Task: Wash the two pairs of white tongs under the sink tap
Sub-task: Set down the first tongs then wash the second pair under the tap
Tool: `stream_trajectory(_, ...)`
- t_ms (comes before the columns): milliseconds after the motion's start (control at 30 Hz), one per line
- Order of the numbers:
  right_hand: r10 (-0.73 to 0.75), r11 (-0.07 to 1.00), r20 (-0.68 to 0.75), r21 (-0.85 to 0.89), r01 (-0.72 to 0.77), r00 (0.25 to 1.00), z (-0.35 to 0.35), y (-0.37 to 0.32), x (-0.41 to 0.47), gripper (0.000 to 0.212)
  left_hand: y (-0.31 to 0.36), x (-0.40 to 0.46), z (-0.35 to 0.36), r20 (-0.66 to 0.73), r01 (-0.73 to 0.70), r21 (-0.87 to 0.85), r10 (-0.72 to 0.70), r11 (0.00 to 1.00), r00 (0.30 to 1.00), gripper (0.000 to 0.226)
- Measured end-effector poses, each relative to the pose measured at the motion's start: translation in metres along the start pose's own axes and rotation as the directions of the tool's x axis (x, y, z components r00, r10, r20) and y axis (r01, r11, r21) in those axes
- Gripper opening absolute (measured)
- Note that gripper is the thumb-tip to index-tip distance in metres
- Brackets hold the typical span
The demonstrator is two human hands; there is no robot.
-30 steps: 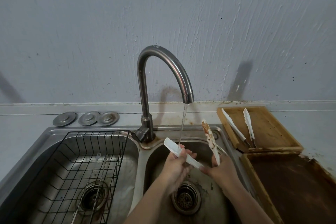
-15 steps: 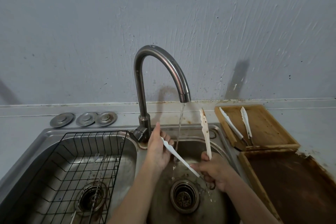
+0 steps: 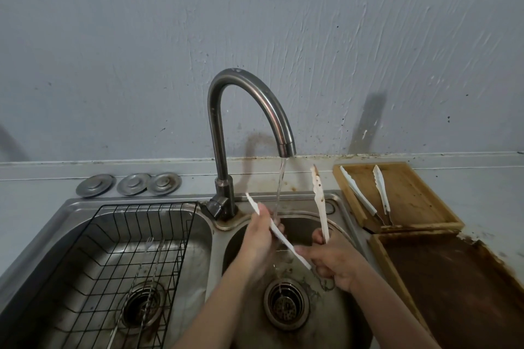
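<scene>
One pair of white tongs is spread wide over the right sink basin. My right hand grips it at the hinge; one stained arm stands upright, the other arm slants up to the left. My left hand is wrapped around that slanting arm, right beside the thin stream of water falling from the curved metal tap. The second pair of white tongs lies open in a small wooden tray on the counter to the right.
A black wire rack with metal skewers fills the left basin. Three round metal sink plugs sit on the counter behind it. A larger, dark-stained wooden tray lies at the front right. The drain strainer sits below my hands.
My left hand has slid along the slanting arm of the tongs, first toward its tip and now back toward the middle, while the right hand keeps its hold at the hinge.
</scene>
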State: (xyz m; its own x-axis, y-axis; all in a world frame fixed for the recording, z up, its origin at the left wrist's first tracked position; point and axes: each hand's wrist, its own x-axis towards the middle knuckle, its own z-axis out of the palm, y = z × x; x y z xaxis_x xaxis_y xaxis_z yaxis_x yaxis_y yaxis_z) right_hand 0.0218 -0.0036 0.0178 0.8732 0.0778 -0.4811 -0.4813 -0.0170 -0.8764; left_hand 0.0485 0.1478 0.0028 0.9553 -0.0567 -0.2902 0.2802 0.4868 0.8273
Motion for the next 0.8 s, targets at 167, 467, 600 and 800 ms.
stream_trajectory(167,0.081,0.991,0.087,0.104,-0.090,0.993,-0.014,0.001,-0.009,0.040,0.040,0.001,-0.025,0.176,0.009,-0.215,0.029,0.977,0.984,0.020)
stream_trajectory(467,0.022,0.983,0.130,0.175,-0.045,0.991,-0.008,0.000,-0.014,0.028,0.034,0.005,-0.028,-0.002,-0.140,0.112,0.141,0.984,0.990,0.021)
stream_trajectory(600,-0.086,0.924,0.140,0.380,0.027,0.986,-0.015,-0.007,-0.011,0.031,0.035,0.004,-0.038,-0.089,-0.090,0.141,0.103,0.986,0.991,0.015)
stream_trajectory(800,-0.228,0.965,0.139,0.168,0.204,0.964,-0.009,-0.022,-0.010,0.023,0.036,0.001,-0.034,-0.211,-0.130,0.263,0.188,0.956,0.959,0.021)
